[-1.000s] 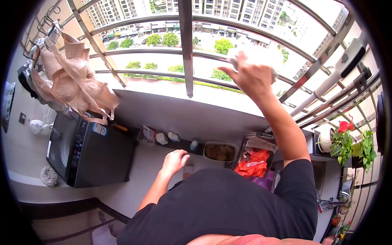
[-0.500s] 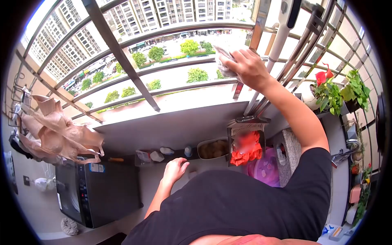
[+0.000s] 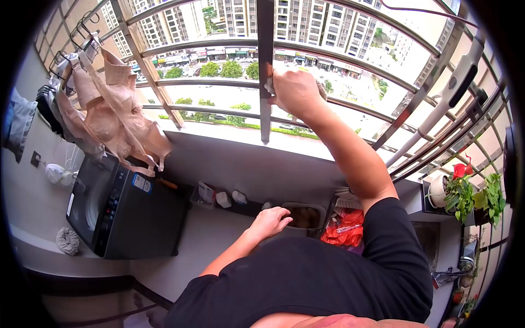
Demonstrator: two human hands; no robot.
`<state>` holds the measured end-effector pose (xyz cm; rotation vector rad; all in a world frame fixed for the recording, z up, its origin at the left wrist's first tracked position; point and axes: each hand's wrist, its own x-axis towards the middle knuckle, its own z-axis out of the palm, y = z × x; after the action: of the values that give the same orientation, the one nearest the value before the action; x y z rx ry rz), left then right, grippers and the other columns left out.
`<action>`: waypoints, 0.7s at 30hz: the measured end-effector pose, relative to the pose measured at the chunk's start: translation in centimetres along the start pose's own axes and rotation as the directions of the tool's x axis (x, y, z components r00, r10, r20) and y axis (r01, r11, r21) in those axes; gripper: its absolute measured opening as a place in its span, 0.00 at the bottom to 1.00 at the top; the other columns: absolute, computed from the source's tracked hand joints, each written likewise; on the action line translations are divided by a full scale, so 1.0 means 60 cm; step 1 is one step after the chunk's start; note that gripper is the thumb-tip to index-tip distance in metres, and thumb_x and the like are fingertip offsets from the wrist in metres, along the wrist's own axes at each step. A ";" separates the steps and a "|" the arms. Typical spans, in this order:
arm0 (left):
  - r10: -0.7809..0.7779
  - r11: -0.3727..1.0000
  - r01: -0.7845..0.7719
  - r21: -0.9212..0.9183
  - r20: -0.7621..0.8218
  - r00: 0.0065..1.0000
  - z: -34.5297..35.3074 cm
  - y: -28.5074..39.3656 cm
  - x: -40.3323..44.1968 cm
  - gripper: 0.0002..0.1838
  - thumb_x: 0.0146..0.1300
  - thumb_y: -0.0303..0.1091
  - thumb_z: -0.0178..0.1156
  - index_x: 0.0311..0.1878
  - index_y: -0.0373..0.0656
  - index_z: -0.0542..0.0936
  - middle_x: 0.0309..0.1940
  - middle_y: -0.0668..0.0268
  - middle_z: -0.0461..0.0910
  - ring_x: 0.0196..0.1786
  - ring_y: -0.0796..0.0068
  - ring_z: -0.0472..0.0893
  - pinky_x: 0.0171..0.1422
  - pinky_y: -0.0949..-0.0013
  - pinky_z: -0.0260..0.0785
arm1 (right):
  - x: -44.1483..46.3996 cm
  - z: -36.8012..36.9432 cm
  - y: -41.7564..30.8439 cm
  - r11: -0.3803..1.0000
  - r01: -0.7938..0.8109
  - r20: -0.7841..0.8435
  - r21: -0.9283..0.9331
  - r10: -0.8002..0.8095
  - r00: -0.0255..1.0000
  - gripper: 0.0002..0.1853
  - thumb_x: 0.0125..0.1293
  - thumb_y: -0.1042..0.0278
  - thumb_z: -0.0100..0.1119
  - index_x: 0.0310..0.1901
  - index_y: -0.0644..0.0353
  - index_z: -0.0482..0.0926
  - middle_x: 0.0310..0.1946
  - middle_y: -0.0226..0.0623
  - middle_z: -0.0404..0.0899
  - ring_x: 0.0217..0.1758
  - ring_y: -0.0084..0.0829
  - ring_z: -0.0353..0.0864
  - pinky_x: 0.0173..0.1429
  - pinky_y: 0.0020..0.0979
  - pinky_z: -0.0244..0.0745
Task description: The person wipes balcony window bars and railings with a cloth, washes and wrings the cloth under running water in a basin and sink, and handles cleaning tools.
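My right hand (image 3: 296, 92) is closed round a grey cloth (image 3: 321, 91), parts of which stick out on both sides of the fist. It is at the thick vertical post (image 3: 265, 117) of the metal window railing, level with a horizontal bar. My left hand (image 3: 270, 221) hangs low in front of my body, above the floor and beside the bin (image 3: 304, 217) of brown lumps. Its fingers are loosely bent, slightly apart, and hold nothing.
Light-coloured garments (image 3: 112, 117) hang on the left above a dark washing machine (image 3: 139, 210). A long white-handled tool (image 3: 454, 98) leans at the right of the railing. Red plastic (image 3: 344, 228) lies below, and potted plants (image 3: 462, 197) stand at the right.
Since half a second ago, my right hand has moved left along the railing with the cloth to the vertical post. My left hand is now nearer the bin. The view has turned back left.
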<state>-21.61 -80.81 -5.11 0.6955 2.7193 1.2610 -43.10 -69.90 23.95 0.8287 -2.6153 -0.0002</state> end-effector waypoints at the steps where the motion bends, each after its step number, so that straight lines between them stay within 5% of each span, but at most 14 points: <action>1: -0.014 1.000 0.014 -0.006 -0.018 1.000 -0.003 -0.002 -0.001 0.16 0.69 0.43 0.65 0.50 0.41 0.86 0.44 0.57 0.87 0.48 0.55 0.86 0.55 0.57 0.78 | -0.012 0.008 -0.008 0.997 -0.063 -0.059 0.042 0.066 0.996 0.15 0.62 0.56 0.71 0.43 0.56 0.82 0.35 0.42 0.88 0.40 0.40 0.90 0.47 0.42 0.83; 4: -0.010 1.000 0.010 -0.004 -0.068 0.998 -0.007 -0.013 -0.007 0.15 0.68 0.41 0.66 0.49 0.41 0.86 0.42 0.57 0.87 0.45 0.55 0.86 0.52 0.59 0.79 | -0.096 0.057 0.021 0.932 0.231 -0.539 -0.279 -0.352 0.765 0.08 0.63 0.65 0.65 0.42 0.57 0.80 0.52 0.44 0.84 0.56 0.40 0.84 0.58 0.43 0.80; 7: 0.002 0.999 0.004 0.034 -0.152 0.988 -0.037 -0.028 -0.018 0.12 0.68 0.40 0.66 0.45 0.40 0.87 0.43 0.58 0.87 0.44 0.55 0.87 0.51 0.60 0.80 | -0.199 0.039 0.065 0.924 0.340 -0.341 -0.176 -0.381 0.859 0.06 0.63 0.67 0.65 0.40 0.53 0.80 0.54 0.40 0.84 0.60 0.41 0.83 0.61 0.45 0.79; 9: 0.018 0.999 -0.007 0.038 -0.298 0.954 -0.081 -0.030 -0.013 0.09 0.67 0.34 0.67 0.44 0.40 0.87 0.41 0.56 0.87 0.43 0.56 0.87 0.50 0.61 0.80 | -0.255 -0.026 0.101 0.904 0.357 -0.425 -0.236 -0.427 0.798 0.08 0.60 0.65 0.67 0.40 0.50 0.81 0.52 0.38 0.84 0.55 0.37 0.85 0.57 0.41 0.80; 12: 0.041 0.998 -0.056 -0.011 -0.545 0.837 -0.192 0.014 0.042 0.06 0.66 0.28 0.67 0.44 0.37 0.86 0.39 0.54 0.87 0.43 0.57 0.88 0.49 0.63 0.80 | -0.290 -0.119 0.167 0.907 0.131 -0.637 -0.399 -0.377 0.672 0.11 0.62 0.61 0.73 0.43 0.49 0.81 0.50 0.36 0.84 0.55 0.36 0.84 0.61 0.43 0.77; 14: 0.222 0.975 -0.158 0.156 -0.671 0.707 -0.280 0.056 0.105 0.06 0.67 0.27 0.66 0.44 0.37 0.86 0.39 0.54 0.87 0.42 0.57 0.88 0.49 0.64 0.79 | -0.277 -0.164 0.220 0.870 -0.107 -0.722 -0.480 -0.324 0.611 0.32 0.57 0.50 0.78 0.61 0.47 0.76 0.54 0.40 0.81 0.61 0.41 0.80 0.73 0.48 0.66; 15: 0.326 0.945 -0.198 0.260 -0.707 0.627 -0.320 0.073 0.137 0.06 0.69 0.27 0.65 0.45 0.36 0.85 0.38 0.54 0.87 0.42 0.58 0.88 0.49 0.64 0.79 | -0.265 -0.197 0.220 0.857 -0.192 -0.736 -0.479 -0.272 0.620 0.41 0.58 0.43 0.76 0.69 0.50 0.70 0.55 0.43 0.79 0.60 0.43 0.80 0.76 0.49 0.64; 17: 0.434 0.898 -0.296 0.325 -0.762 0.481 -0.402 0.136 0.197 0.06 0.71 0.28 0.63 0.46 0.37 0.85 0.39 0.54 0.87 0.42 0.58 0.88 0.49 0.63 0.79 | -0.248 -0.170 0.256 0.893 -0.184 -0.679 -0.410 -0.164 0.716 0.41 0.65 0.36 0.67 0.71 0.54 0.68 0.51 0.44 0.80 0.58 0.45 0.80 0.77 0.52 0.62; 18: 0.491 0.869 -0.291 0.399 -0.766 0.415 -0.435 0.159 0.224 0.07 0.73 0.28 0.61 0.47 0.37 0.85 0.40 0.56 0.88 0.43 0.62 0.88 0.50 0.64 0.78 | -0.239 -0.155 0.248 0.800 -0.249 -0.596 -0.545 -0.161 0.786 0.38 0.71 0.33 0.56 0.70 0.57 0.69 0.46 0.46 0.81 0.53 0.45 0.82 0.73 0.52 0.66; 19: 0.544 0.837 -0.280 0.470 -0.765 0.344 -0.463 0.180 0.250 0.07 0.75 0.28 0.59 0.48 0.38 0.85 0.41 0.59 0.88 0.44 0.65 0.87 0.51 0.66 0.78 | -0.218 -0.139 0.240 0.818 -0.214 -0.626 -0.534 -0.212 0.750 0.32 0.77 0.35 0.48 0.61 0.58 0.76 0.38 0.46 0.82 0.44 0.44 0.85 0.59 0.49 0.76; 21: 0.543 0.837 -0.281 0.470 -0.779 0.315 -0.502 0.219 0.289 0.10 0.77 0.32 0.57 0.50 0.38 0.86 0.43 0.58 0.88 0.46 0.67 0.88 0.53 0.66 0.78 | -0.175 -0.132 0.215 0.890 -0.244 -0.632 -0.385 -0.061 0.773 0.27 0.80 0.40 0.46 0.48 0.59 0.81 0.31 0.44 0.83 0.34 0.41 0.84 0.44 0.45 0.77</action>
<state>-39.57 -87.41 26.77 1.0445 3.8143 1.8344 -39.47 -52.55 28.91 0.4202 -1.8908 -0.2488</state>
